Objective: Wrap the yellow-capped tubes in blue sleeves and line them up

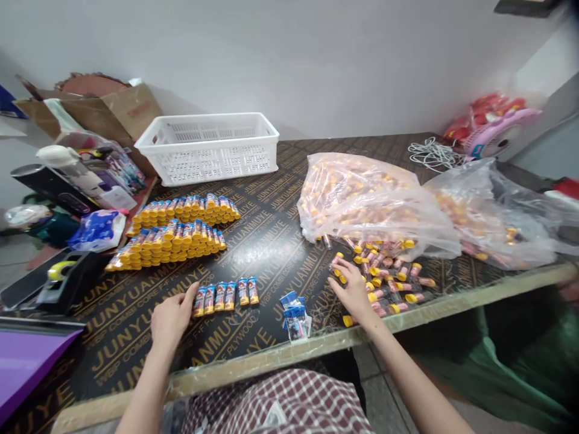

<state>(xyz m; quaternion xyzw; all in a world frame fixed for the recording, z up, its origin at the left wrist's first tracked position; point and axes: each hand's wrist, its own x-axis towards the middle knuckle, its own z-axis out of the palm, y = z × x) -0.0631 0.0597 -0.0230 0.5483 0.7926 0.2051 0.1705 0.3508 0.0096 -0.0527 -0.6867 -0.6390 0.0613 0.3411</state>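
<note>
My left hand (pixel 174 313) rests on the dark table at the left end of a row of blue-labelled tubes with yellow ends (pixel 220 296), its fingertips beside the first one. At the near edge of a loose heap of pink tubes with yellow caps (pixel 398 280), my right hand (pixel 351 289) has its fingers apart, touching or close to a yellow-capped tube (pixel 337 259); whether it grips one is unclear. Between the hands lies a small pile of blue printed labels (pixel 296 316). Labelled tubes are stacked in two banks (pixel 172 241) at the left.
A white plastic basket (pixel 212 147) stands at the back. Clear bags of tubes (pixel 366 199) lie right of centre. A tape dispenser (pixel 61 274), bottles and a cardboard box (pixel 122 114) are at the left; a pink fan (pixel 500 135) and white cable (pixel 434 154) are back right.
</note>
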